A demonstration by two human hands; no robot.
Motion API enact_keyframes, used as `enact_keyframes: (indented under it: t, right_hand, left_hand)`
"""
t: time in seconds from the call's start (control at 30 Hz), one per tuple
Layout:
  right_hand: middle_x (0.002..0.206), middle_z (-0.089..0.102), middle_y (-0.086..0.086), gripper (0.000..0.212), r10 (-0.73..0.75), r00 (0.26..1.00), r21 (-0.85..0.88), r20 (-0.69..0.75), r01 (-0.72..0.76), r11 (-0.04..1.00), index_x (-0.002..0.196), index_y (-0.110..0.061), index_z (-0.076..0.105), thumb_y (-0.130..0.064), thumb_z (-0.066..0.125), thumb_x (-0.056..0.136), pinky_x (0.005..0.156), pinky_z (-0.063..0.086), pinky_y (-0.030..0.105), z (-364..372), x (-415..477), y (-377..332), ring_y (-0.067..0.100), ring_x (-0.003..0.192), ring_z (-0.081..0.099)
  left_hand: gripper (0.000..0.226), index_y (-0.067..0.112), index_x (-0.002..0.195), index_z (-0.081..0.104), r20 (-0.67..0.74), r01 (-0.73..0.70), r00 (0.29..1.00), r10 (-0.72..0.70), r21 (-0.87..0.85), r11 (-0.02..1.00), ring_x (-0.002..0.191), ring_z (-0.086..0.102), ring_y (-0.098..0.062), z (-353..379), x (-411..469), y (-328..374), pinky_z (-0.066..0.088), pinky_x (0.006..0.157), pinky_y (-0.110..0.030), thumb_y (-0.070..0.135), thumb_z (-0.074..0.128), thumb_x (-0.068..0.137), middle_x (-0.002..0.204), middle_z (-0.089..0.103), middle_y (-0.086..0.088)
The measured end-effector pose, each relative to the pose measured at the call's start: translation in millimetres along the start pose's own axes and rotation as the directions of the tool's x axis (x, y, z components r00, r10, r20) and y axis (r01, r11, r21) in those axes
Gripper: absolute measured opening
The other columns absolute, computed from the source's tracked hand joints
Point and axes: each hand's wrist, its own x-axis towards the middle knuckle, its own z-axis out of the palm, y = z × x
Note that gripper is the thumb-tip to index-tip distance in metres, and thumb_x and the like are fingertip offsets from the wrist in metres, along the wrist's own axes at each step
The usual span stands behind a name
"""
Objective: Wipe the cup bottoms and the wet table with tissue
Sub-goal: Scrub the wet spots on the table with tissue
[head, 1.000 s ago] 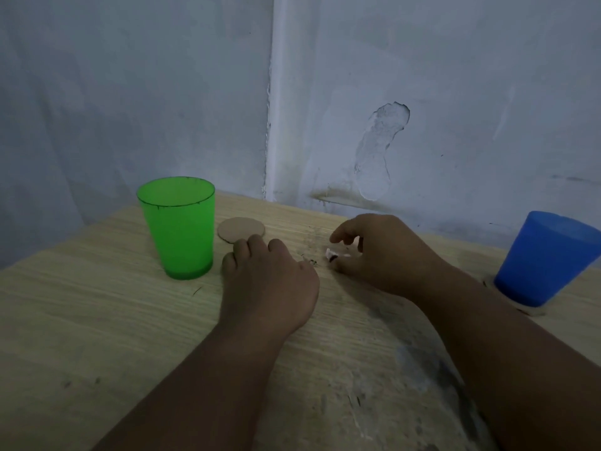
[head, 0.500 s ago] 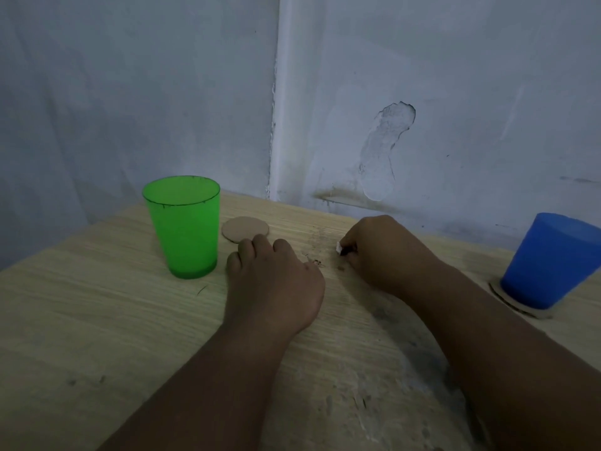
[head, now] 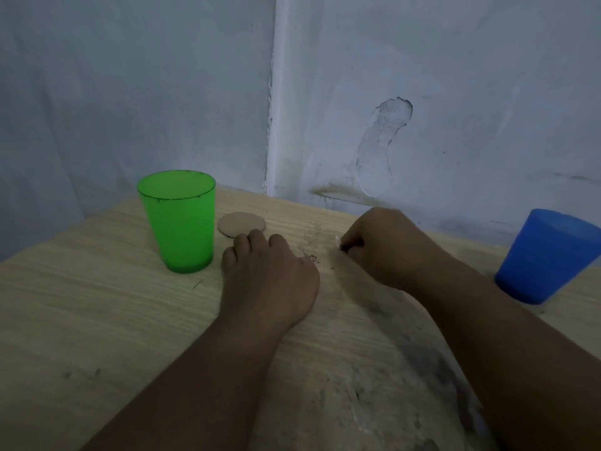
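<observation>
A green cup point(head: 180, 222) stands upright at the left of the wooden table point(head: 81, 314). At the right edge a blue cup point(head: 546, 255) stands upright. My left hand point(head: 270, 278) rests on the table just right of the green cup, fingers curled under with nothing visible in them. My right hand point(head: 387, 249) is closed in a fist on a small white scrap of tissue point(head: 337, 239), pressing it to the table; only a sliver of it shows at the fingertips.
A round tan coaster point(head: 241, 223) lies flat behind my left hand, beside the green cup. The table sits in a corner of pale walls. Dark smudges mark the tabletop near me at the right.
My right hand has closed over the tissue scrap, which was plainly visible a second ago. The left hand has stayed put beside the green cup.
</observation>
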Motion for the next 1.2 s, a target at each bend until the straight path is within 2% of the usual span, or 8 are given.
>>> enact_keyframes:
  t: [0.13,0.23,0.33,0.47,0.6,0.77,0.9,1.2]
  right_hand:
    - [0.090,0.071,0.005,0.023,0.090,0.995,-0.017,-0.040,-0.091,0.996,0.103,-0.012,0.076,-0.017,0.055,0.095,0.087,0.055,0.034,18.7,8.2,-0.3,0.018,0.080,0.064]
    - [0.068,0.051,0.000,0.020,0.038,0.996,-0.056,-0.084,-0.042,0.998,0.095,-0.009,0.072,-0.008,0.053,0.090,0.072,0.049,0.028,27.7,13.1,-18.8,0.014,0.063,0.049]
    - [0.063,0.042,-0.002,0.016,-0.059,0.995,-0.094,-0.078,0.052,0.994,0.085,-0.011,0.067,-0.006,0.052,0.087,0.065,0.039,0.027,31.6,19.4,-38.2,0.011,0.056,0.039]
    - [0.084,0.067,0.002,0.023,-0.224,0.975,-0.051,-0.014,0.223,0.974,0.101,-0.016,0.076,-0.014,0.056,0.092,0.077,0.053,0.032,31.0,24.2,-29.9,0.018,0.076,0.061]
    - [0.108,0.069,-0.007,0.029,-0.422,0.906,0.001,0.041,0.422,0.907,0.118,-0.027,0.072,-0.016,0.059,0.095,0.078,0.039,0.018,18.5,10.3,-10.1,0.010,0.098,0.060]
    - [0.108,0.072,-0.012,0.025,-0.310,0.950,0.190,-0.022,0.309,0.932,0.109,-0.028,0.075,-0.013,0.067,0.090,0.087,0.045,0.011,10.0,12.1,21.7,-0.003,0.095,0.061]
    - [0.114,0.071,-0.007,0.027,-0.174,0.979,0.203,-0.106,0.192,0.960,0.115,-0.022,0.073,-0.010,0.063,0.092,0.089,0.039,0.009,15.1,26.7,17.6,0.004,0.104,0.062]
    - [0.097,0.070,-0.004,0.030,-0.491,0.870,0.038,-0.052,0.493,0.869,0.116,-0.025,0.074,-0.010,0.059,0.094,0.079,0.048,0.027,25.2,24.8,-5.3,0.013,0.090,0.062]
  left_hand:
    - [0.046,0.012,0.127,0.050,-0.001,-0.003,1.000,0.003,-0.003,1.000,0.134,0.032,-0.030,0.7,-0.1,-0.7,0.024,0.113,-0.045,0.040,0.030,0.096,0.146,0.039,-0.012]
    - [0.047,0.012,0.128,0.050,-0.017,-0.015,1.000,0.015,0.009,1.000,0.134,0.032,-0.031,1.2,-0.1,-1.9,0.024,0.113,-0.045,0.041,0.032,0.098,0.146,0.039,-0.013]
    - [0.045,0.012,0.128,0.051,-0.019,-0.019,1.000,0.020,0.021,1.000,0.133,0.033,-0.031,1.7,0.5,-3.6,0.026,0.110,-0.046,0.042,0.033,0.099,0.146,0.040,-0.013]
    - [0.038,0.012,0.122,0.056,-0.071,-0.008,0.997,0.005,-0.038,0.999,0.126,0.043,-0.031,-1.2,3.7,-4.5,0.033,0.103,-0.045,0.037,0.038,0.099,0.134,0.053,-0.011]
    - [0.034,0.012,0.116,0.059,-0.104,-0.001,0.995,-0.007,-0.073,0.997,0.119,0.049,-0.030,-4.3,2.9,-3.7,0.037,0.098,-0.043,0.031,0.039,0.097,0.124,0.059,-0.010]
    - [0.032,0.011,0.114,0.059,-0.097,0.025,0.995,-0.035,-0.100,0.995,0.119,0.048,-0.030,-5.5,2.4,-3.0,0.036,0.099,-0.043,0.028,0.037,0.097,0.124,0.059,-0.010]
    - [0.033,0.011,0.114,0.059,-0.094,0.028,0.995,-0.037,-0.089,0.996,0.118,0.048,-0.031,-4.9,3.7,-2.4,0.037,0.100,-0.044,0.029,0.036,0.098,0.123,0.058,-0.010]
    - [0.038,0.013,0.118,0.059,-0.097,0.014,0.995,-0.018,-0.038,0.999,0.121,0.046,-0.029,-0.6,6.0,-4.1,0.037,0.101,-0.044,0.034,0.034,0.099,0.127,0.056,-0.010]
